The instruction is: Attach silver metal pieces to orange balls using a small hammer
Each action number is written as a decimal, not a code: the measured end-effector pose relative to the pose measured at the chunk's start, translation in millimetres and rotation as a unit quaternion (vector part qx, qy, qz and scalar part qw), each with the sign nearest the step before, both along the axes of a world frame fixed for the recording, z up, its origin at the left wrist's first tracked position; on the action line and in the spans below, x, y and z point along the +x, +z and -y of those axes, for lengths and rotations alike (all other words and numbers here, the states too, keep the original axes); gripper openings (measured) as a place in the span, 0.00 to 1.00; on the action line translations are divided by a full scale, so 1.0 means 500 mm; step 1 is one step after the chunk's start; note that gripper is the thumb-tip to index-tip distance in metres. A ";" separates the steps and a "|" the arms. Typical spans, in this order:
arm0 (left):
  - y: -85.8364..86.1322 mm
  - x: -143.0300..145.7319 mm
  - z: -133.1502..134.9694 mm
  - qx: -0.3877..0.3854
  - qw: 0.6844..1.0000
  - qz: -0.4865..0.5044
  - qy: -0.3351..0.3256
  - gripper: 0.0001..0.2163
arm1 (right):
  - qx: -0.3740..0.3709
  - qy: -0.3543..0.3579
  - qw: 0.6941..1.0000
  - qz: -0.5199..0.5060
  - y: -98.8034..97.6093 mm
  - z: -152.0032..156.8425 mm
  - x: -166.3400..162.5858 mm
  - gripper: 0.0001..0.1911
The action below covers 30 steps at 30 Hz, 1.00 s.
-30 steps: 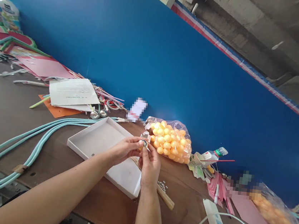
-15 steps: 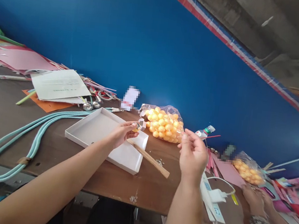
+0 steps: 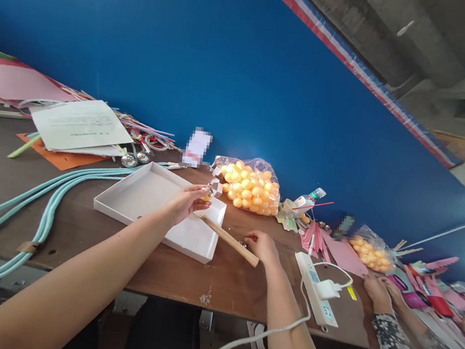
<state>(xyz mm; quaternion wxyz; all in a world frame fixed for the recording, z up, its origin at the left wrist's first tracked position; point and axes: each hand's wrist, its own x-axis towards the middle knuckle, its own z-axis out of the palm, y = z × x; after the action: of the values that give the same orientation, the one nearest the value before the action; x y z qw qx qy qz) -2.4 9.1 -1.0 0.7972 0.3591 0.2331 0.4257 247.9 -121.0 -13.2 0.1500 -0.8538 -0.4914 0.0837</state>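
Above the right part of a shallow white box lid [image 3: 127, 190], my left hand [image 3: 182, 205] pinches a small shiny round ball [image 3: 208, 194], partly silver and partly yellow. My right hand [image 3: 263, 248] is low at the table, fingers bent down over a little heap of small metal pieces [image 3: 245, 243]. What lies between those fingertips is too small to make out. A flat wooden stick [image 3: 231, 240] rests with one end over the lid's edge, between my two hands.
Behind the lid sits a clear bag of orange balls [image 3: 251, 188]. Light-blue cords [image 3: 51, 196], papers [image 3: 80, 126] and silver balls [image 3: 130, 160] lie left. A power strip [image 3: 315, 290] with a white cable stands right, beyond it another person's hands [image 3: 378, 293].
My right hand has come down from in front of the bag to the small metal pieces. My left hand keeps its pinch on the ball. The view has shifted slightly.
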 end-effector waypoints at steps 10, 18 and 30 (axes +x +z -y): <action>0.001 0.001 0.000 -0.032 0.998 0.041 -0.022 0.07 | 0.085 -0.037 0.996 0.000 -0.004 0.003 0.013 0.07; 0.006 -0.004 -0.005 -0.110 0.990 0.082 -0.008 0.09 | 0.446 0.051 0.847 -0.284 0.147 -0.004 -0.149 0.14; 0.005 -0.001 -0.006 -0.105 0.990 0.097 0.002 0.07 | 0.344 0.121 0.752 -0.549 0.070 -0.130 -0.300 0.13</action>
<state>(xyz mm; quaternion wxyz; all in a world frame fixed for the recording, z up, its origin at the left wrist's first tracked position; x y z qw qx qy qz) -2.9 12.2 1.8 0.8485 0.2298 0.1986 0.4333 97.9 -56.0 21.8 0.6661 -0.4849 -0.4193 0.3813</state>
